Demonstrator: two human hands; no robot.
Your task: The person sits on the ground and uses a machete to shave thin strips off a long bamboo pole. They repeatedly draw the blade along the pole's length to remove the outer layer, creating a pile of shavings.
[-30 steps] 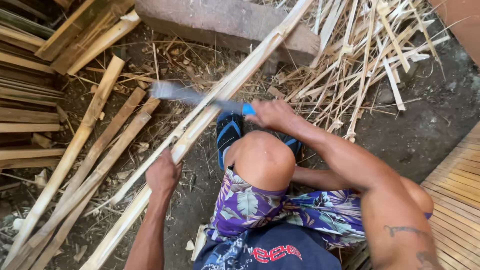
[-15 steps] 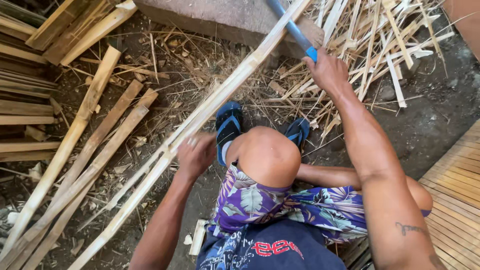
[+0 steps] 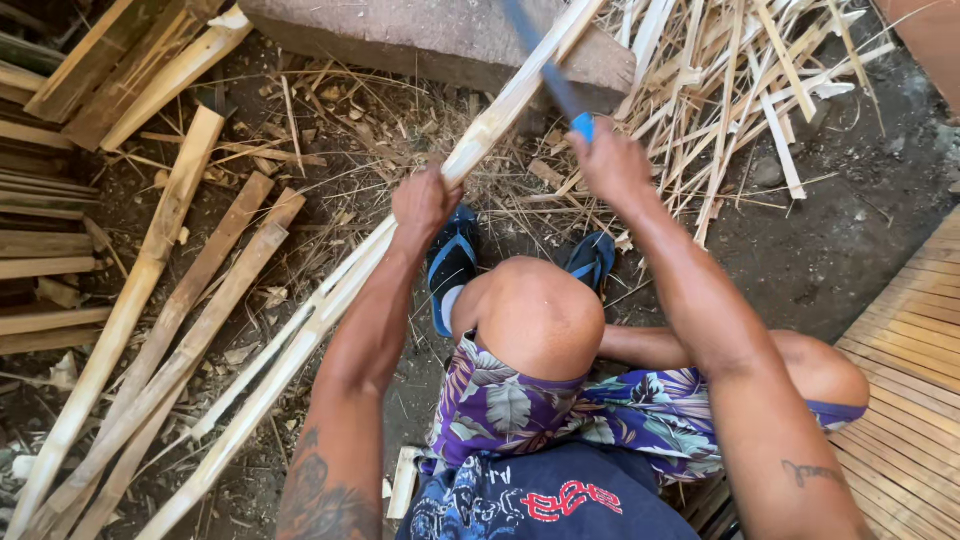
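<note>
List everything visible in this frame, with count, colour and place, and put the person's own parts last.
long bamboo strip: one, pale tan, diagonal from lower left to top centre
blade with blue handle: one, blurred, raised at top centre
split bamboo slats: several, tan, on ground at left
thin bamboo offcuts: many, pale, heap at upper right
stone block: one, grey-brown, top centre
slatted mat: one, tan, right edge
sandals: two, blue and black, on the feet
left hand: grips the strip
right hand: grips the blade's handle

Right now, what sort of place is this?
Likely an outdoor bamboo-splitting work area: dirt ground, split bamboo slats, a heap of thin offcuts. The left hand grips a bamboo pole.
</note>
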